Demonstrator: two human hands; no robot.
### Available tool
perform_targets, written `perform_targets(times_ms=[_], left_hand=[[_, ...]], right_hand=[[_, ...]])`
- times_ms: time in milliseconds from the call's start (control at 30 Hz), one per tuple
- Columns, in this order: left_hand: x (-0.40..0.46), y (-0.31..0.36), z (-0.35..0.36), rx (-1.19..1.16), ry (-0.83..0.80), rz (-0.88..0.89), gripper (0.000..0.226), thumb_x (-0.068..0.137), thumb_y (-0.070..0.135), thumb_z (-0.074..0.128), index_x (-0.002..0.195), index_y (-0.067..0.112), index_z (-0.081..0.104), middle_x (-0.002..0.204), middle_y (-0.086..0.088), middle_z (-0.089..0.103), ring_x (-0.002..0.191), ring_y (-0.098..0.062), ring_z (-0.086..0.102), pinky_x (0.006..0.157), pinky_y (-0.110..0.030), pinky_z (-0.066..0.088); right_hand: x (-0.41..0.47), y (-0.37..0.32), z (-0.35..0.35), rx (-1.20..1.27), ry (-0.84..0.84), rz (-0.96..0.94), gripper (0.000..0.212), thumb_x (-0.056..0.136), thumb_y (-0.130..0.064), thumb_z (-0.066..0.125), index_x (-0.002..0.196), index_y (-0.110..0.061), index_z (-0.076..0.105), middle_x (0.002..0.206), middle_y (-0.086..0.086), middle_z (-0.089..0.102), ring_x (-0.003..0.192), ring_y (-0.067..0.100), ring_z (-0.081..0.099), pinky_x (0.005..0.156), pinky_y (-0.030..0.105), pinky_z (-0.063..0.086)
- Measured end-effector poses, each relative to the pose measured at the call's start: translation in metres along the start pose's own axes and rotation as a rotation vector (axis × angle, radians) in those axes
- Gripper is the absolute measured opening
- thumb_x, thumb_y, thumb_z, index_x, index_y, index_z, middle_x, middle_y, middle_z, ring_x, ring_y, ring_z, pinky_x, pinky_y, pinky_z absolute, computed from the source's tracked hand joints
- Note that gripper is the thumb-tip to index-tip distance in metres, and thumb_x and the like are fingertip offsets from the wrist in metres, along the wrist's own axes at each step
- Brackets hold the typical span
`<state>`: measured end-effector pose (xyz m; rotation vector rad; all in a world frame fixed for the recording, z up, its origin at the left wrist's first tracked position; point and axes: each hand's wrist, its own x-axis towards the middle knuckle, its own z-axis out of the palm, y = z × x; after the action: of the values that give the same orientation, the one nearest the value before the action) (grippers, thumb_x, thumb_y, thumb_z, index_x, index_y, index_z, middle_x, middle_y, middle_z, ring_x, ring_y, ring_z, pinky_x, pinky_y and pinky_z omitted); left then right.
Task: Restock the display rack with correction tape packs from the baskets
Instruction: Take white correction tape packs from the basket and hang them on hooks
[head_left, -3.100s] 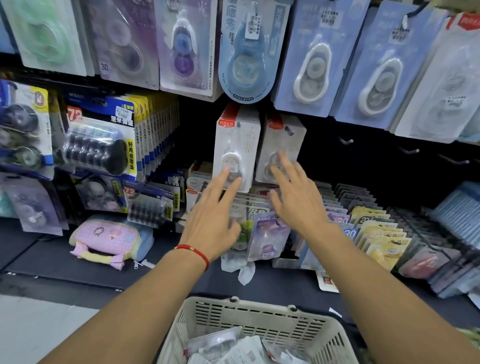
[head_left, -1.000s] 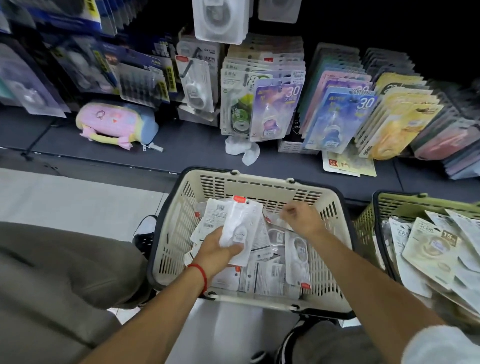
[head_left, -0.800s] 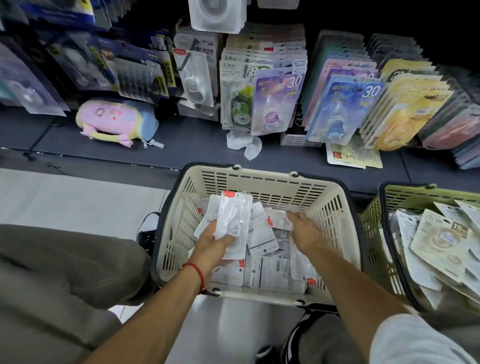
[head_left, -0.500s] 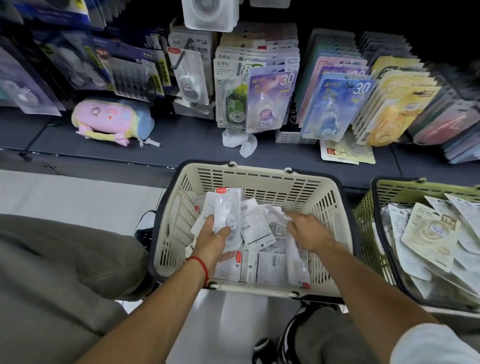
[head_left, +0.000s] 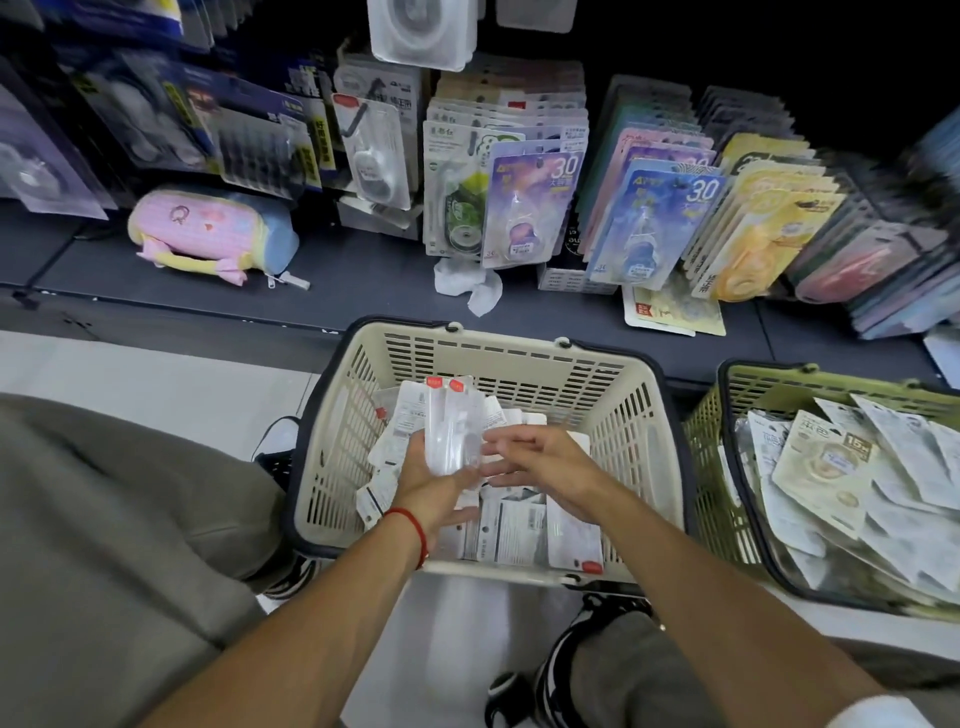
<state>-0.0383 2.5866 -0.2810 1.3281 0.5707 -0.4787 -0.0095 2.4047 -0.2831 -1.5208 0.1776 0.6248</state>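
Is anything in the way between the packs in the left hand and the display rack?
Nothing visible. The left hand holds the correction tape packs above the beige basket, and the space up to the display rack looks open.

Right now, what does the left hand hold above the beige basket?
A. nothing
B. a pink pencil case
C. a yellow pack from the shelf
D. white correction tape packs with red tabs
D: the left hand grips upright white correction tape packs with red tabs over the beige basket.
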Motion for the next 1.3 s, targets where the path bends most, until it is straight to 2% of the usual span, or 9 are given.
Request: perform_targets(times_ms=[67,167,267,500,733,867,967,1200,1300], left_hand=[[0.002,0.000,-0.005,-0.021,0.036,-0.036,0.068,0.091,-0.005,0.074,0.139,0.038,0.052,0.135,-0.002,0.060,0.118,-0.028,0.064,0.078,-0.054,0.066],[0.003,0.003,-0.012,-0.091,0.035,-0.083,0.063,0.089,-0.007,0.074,0.131,0.036,0.057,0.130,-0.001,0.061,0.111,-0.028,0.063,0.074,-0.058,0.065],[0.006,0.004,-0.020,-0.114,0.042,-0.085,0.062,0.090,-0.006,0.075,0.134,0.034,0.058,0.130,-0.002,0.063,0.114,-0.032,0.063,0.073,-0.058,0.065],[0.009,0.007,-0.028,-0.166,0.088,-0.072,0.057,0.091,-0.006,0.074,0.131,0.031,0.060,0.124,0.001,0.062,0.110,-0.028,0.062,0.061,-0.044,0.065],[0.010,0.004,-0.022,-0.213,0.128,-0.034,0.059,0.090,-0.005,0.074,0.132,0.034,0.061,0.127,0.001,0.063,0.111,-0.028,0.063,0.065,-0.047,0.066],[0.008,0.000,-0.019,-0.255,0.107,0.000,0.055,0.093,-0.001,0.074,0.133,0.034,0.058,0.133,-0.002,0.064,0.118,-0.034,0.065,0.069,-0.049,0.066],[0.004,0.000,-0.015,-0.291,-0.017,-0.014,0.052,0.096,0.007,0.074,0.137,0.034,0.054,0.135,0.000,0.066,0.115,-0.032,0.070,0.078,-0.059,0.064],[0.005,-0.004,-0.023,-0.313,-0.148,-0.004,0.067,0.086,0.007,0.084,0.139,0.033,0.052,0.134,-0.006,0.072,0.108,-0.034,0.076,0.080,-0.052,0.064],[0.008,-0.003,-0.025,-0.303,-0.083,-0.003,0.069,0.083,0.003,0.086,0.138,0.034,0.056,0.131,-0.002,0.072,0.102,-0.027,0.078,0.080,-0.052,0.065]], right_hand=[[0.006,0.013,-0.016,-0.278,0.090,0.042,0.023,0.104,-0.014,0.064,0.125,-0.012,0.073,0.127,0.010,0.074,0.113,0.028,0.073,0.097,0.046,0.060],[0.012,0.044,-0.051,-1.210,0.135,0.211,0.060,0.101,-0.021,0.065,0.157,-0.018,0.044,0.167,0.008,0.038,0.149,0.026,0.041,0.121,0.043,0.038],[0.008,0.066,-0.066,-1.302,-0.007,0.310,0.098,0.094,-0.024,0.076,0.168,-0.022,0.011,0.174,0.004,0.014,0.158,0.026,0.021,0.128,0.041,0.024],[0.012,0.042,-0.074,-1.617,0.032,0.136,0.098,0.074,-0.047,0.086,0.155,-0.040,0.031,0.154,0.001,0.041,0.139,0.027,0.037,0.114,0.046,0.035],[0.000,-0.013,-0.104,-0.882,0.311,0.098,0.032,0.077,-0.041,0.091,0.089,-0.039,0.061,0.105,-0.004,0.067,0.095,0.018,0.062,0.075,0.030,0.047],[-0.009,-0.022,-0.092,-0.379,0.344,0.069,0.026,0.088,-0.035,0.082,0.097,-0.015,0.068,0.095,0.007,0.077,0.066,0.017,0.070,0.056,0.032,0.056],[-0.008,-0.021,-0.052,-0.115,0.154,0.106,0.034,0.092,-0.029,0.074,0.111,-0.002,0.067,0.108,0.018,0.076,0.081,0.035,0.077,0.067,0.039,0.066],[0.008,-0.006,0.003,-0.280,0.027,0.115,0.041,0.103,-0.047,0.062,0.105,-0.006,0.070,0.083,0.008,0.075,0.068,0.025,0.073,0.061,0.037,0.062],[0.005,0.014,-0.018,-0.542,0.134,0.135,0.040,0.107,-0.044,0.053,0.106,-0.009,0.071,0.096,0.010,0.076,0.084,0.023,0.073,0.077,0.041,0.061]])
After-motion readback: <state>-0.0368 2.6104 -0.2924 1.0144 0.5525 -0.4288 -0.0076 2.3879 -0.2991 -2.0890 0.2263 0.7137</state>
